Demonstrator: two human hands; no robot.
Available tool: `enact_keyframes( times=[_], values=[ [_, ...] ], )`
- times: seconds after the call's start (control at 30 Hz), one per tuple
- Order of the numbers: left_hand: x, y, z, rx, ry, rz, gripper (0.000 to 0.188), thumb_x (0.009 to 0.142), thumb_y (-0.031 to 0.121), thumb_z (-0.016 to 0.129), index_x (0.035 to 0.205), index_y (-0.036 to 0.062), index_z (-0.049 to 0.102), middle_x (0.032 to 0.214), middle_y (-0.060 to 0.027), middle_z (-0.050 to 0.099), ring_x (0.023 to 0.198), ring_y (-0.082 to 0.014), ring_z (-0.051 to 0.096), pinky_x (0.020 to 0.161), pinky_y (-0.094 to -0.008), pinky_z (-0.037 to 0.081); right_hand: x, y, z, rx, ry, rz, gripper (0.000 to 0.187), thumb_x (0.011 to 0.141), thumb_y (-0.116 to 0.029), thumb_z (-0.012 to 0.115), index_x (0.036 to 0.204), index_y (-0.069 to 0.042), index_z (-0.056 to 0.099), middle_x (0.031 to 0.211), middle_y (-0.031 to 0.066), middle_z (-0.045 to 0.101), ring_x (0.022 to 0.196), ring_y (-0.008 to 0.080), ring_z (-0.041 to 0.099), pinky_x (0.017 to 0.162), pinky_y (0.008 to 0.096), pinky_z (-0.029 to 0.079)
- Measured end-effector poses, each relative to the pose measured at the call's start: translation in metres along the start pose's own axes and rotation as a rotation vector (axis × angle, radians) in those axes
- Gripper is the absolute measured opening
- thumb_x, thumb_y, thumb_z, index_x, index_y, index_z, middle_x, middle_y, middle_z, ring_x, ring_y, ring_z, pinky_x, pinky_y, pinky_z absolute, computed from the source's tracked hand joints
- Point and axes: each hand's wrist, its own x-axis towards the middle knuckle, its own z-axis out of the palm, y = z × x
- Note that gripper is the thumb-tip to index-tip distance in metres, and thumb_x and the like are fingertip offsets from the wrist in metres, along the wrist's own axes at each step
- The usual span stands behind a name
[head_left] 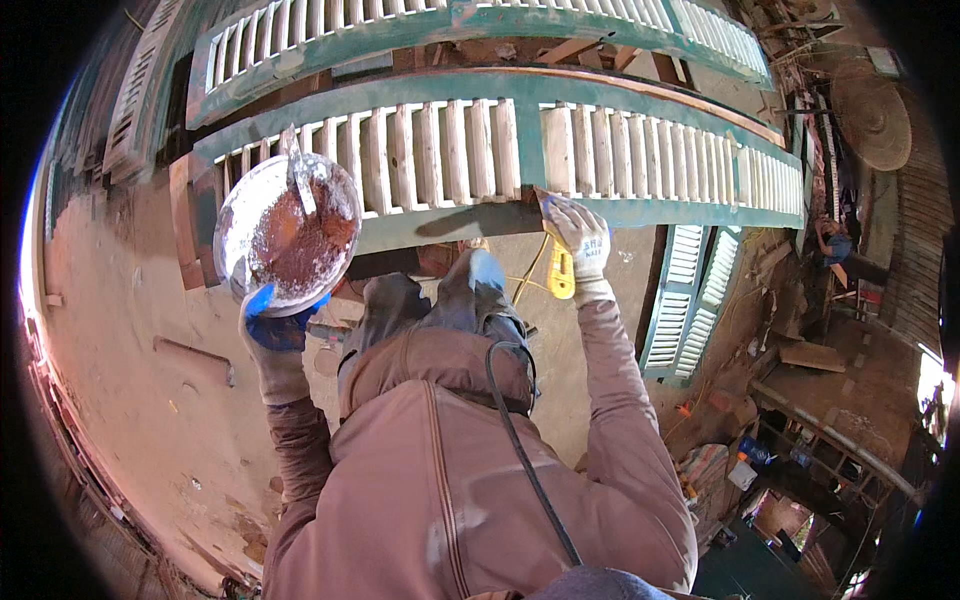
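In my gloved left hand [278,322] is a round pale bowl [232,250], my fingers closed around its near side. Reddish-brown paste [300,238] and whitish smears cover its inside, and a flat scraper [300,182] leans in it against the far rim. My gloved right hand [580,238] is closed on a putty knife with a yellow handle [561,274]. Its blade points away from me and meets the near rail of a green louvered shutter [440,226], close to the middle crosspiece. Pale bare slats [430,155] fill the shutter's panels.
A second green shutter [330,50] lies beyond the first. Another louvered pair [690,300] stands at the right, and more shutters [140,90] lean at the far left. A short bar [195,358] and a yellow cord [528,275] lie on the floor. Another person [834,242] is far right.
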Motion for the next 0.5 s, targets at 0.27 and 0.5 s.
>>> enact_keyframes(
  times=[0.27, 0.5],
  values=[
    [-0.002, 0.003, 0.034, -0.041, 0.074, -0.061, 0.04, 0.089, 0.024, 0.059, 0.118, -0.0036, 0.06, 0.126, -0.025, 0.062, 0.105, -0.0418, 0.068, 0.079, -0.0585, 0.063, -0.021, -0.002, -0.018, 0.049, -0.17, -0.126, 0.031, 0.084, -0.025, 0.063, 0.112, -0.019, 0.073, 0.12, -0.0001, 0.072, 0.114, 0.0202, 0.065, 0.093, 0.0393, 0.051],
    [-0.002, 0.007, 0.048, -0.011, 0.028, -0.064, 0.039, 0.088, 0.023, 0.06, 0.117, -0.0034, 0.06, 0.125, -0.0256, 0.063, 0.103, -0.0426, 0.069, 0.079, -0.0597, 0.063, -0.024, -0.019, 0.009, -0.085, -0.092, -0.019, 0.032, 0.08, -0.024, 0.069, 0.113, -0.021, 0.071, 0.122, -0.0029, 0.069, 0.11, 0.0172, 0.064, 0.094, 0.0407, 0.05]
  ],
)
